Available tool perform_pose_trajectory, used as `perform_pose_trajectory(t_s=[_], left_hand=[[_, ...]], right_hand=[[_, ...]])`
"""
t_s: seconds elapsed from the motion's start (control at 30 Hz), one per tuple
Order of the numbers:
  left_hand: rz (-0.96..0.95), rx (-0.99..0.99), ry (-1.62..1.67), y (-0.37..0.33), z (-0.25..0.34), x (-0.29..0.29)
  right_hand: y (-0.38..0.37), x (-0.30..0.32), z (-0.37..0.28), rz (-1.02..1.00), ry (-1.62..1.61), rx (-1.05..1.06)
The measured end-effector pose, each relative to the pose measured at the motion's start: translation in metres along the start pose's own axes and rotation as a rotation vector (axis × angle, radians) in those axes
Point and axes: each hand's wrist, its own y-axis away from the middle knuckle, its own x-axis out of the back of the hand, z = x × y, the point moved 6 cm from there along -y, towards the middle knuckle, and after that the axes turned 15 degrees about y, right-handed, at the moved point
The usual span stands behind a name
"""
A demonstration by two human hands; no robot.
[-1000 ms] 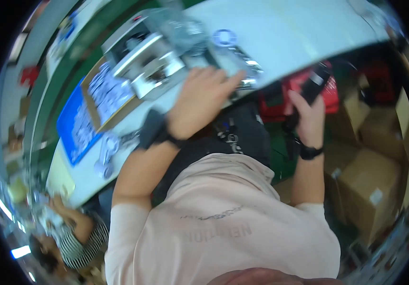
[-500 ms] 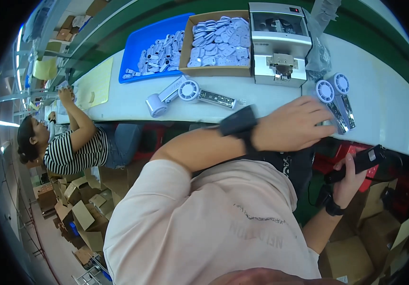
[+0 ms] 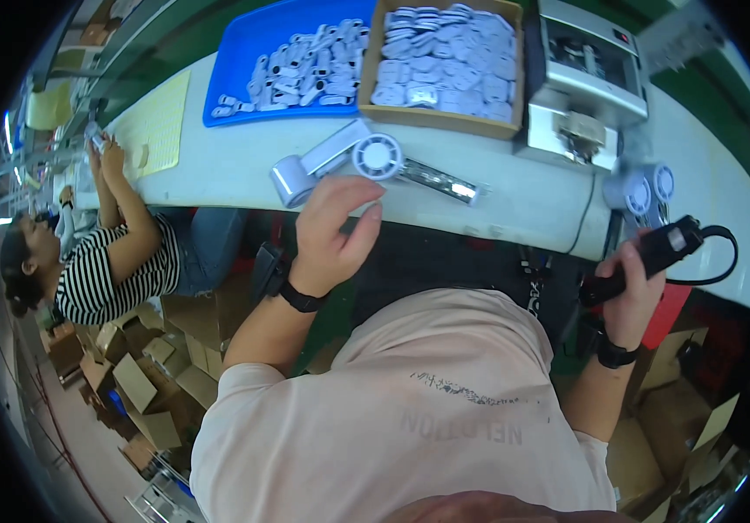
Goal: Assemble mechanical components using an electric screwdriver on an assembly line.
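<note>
My left hand (image 3: 336,231) is over the near edge of the table, thumb and fingers apart with nothing between them. Just beyond its fingertips lie a closed handheld fan (image 3: 292,179) and another fan (image 3: 378,157) whose handle shows its circuit board. My right hand (image 3: 637,292) grips a black corded electric screwdriver (image 3: 664,253), tilted, at the table's near edge. Behind it are two more handheld fans (image 3: 628,193), side by side and partly hidden by the tool.
A blue tray (image 3: 218,87) of small white parts and a cardboard box (image 3: 445,122) of white covers stand at the back. Beside them is a silver screw feeder (image 3: 597,91). A person in a striped shirt (image 3: 122,275) works at the left. Open cartons (image 3: 153,410) fill the floor.
My left hand has swung from the right pair of fans over to the left fans. The right hand has raised the screwdriver slightly and moved it toward the table. My view has shifted.
</note>
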Motion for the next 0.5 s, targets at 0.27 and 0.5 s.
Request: perform_pose_trajectory(t_s=[0.27,0.5], left_hand=[[-0.052,0.103,0.020,0.037,-0.013,0.020],[0.039,0.021,-0.108,0.026,-0.014,0.046]], right_hand=[[-0.053,0.088,-0.048,0.053,-0.078,-0.026],[-0.193,0.269,0.030,0.265,0.286,-0.308]])
